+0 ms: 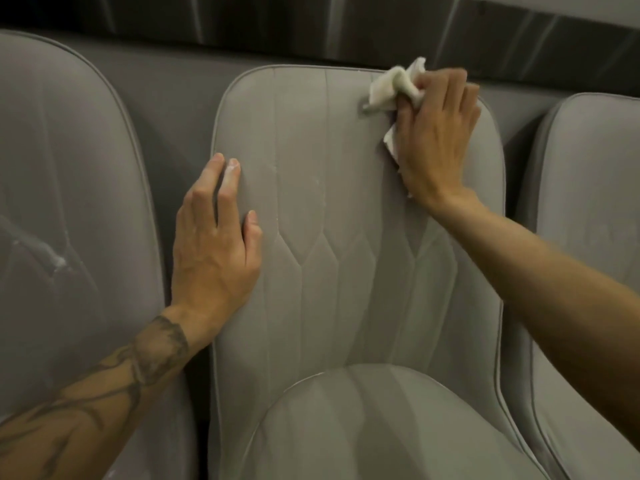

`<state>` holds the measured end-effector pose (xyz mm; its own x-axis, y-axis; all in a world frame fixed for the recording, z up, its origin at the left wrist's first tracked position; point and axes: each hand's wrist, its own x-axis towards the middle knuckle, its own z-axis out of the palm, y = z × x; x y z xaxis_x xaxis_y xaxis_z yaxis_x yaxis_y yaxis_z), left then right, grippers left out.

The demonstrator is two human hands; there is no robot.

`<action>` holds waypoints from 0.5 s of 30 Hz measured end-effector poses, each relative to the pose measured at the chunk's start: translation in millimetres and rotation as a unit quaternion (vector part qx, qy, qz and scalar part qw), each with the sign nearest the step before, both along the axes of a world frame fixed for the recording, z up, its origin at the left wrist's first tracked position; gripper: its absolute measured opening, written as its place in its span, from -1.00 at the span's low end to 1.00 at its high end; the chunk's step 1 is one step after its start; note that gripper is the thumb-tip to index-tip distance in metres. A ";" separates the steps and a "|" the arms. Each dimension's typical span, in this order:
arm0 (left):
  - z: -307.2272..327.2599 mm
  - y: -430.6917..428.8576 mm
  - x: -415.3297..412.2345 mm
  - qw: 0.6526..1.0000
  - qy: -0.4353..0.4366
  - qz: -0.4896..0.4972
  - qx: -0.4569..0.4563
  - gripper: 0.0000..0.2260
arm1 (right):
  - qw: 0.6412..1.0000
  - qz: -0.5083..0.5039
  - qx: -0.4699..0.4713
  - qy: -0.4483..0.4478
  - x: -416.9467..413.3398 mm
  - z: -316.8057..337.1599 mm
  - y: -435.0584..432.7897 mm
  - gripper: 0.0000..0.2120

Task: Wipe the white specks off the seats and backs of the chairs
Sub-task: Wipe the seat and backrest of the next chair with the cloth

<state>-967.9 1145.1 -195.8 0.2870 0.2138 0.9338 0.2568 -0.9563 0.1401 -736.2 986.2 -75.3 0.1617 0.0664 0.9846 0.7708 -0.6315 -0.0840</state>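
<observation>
A grey upholstered middle chair point(332, 209) faces me, its back stitched in long seams and its seat point(374, 427) at the bottom. My right hand point(440, 133) holds a crumpled white cloth point(394, 88) pressed against the upper right of the chair back. My left hand point(214, 244) lies flat with straight fingers on the left edge of the same back. Faint white specks point(317, 180) sit along the seams in the middle of the back.
A second grey chair point(69, 202) stands at the left with a white smear point(59, 261) on its back. A third grey chair point(588, 202) stands at the right. A dark wall point(311, 26) runs behind all three.
</observation>
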 end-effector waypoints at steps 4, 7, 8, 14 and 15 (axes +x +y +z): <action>-1.0 0.1 0.8 1.000 -0.002 -0.003 0.004 -0.48 | 0.999 0.040 0.010 -0.021 -8.7 -56.1 0.8 -0.78; -0.8 0.6 1.0 1.000 0.000 0.004 0.008 -0.48 | 0.990 0.089 -0.112 -0.006 -30.9 -138.7 -19.1 -0.74; -0.2 -0.8 0.7 1.000 0.001 0.002 0.007 -0.48 | 0.985 0.092 -0.146 -0.008 -34.7 -151.0 -25.4 -0.72; -0.5 -0.9 -0.4 1.000 -0.003 0.000 0.003 -0.48 | 0.998 0.052 -0.013 -0.031 -10.7 -55.8 5.0 -0.81; -1.0 -0.4 -0.2 1.000 -0.004 0.001 0.003 -0.48 | 0.998 0.050 0.009 -0.026 -11.7 -55.4 8.8 -0.78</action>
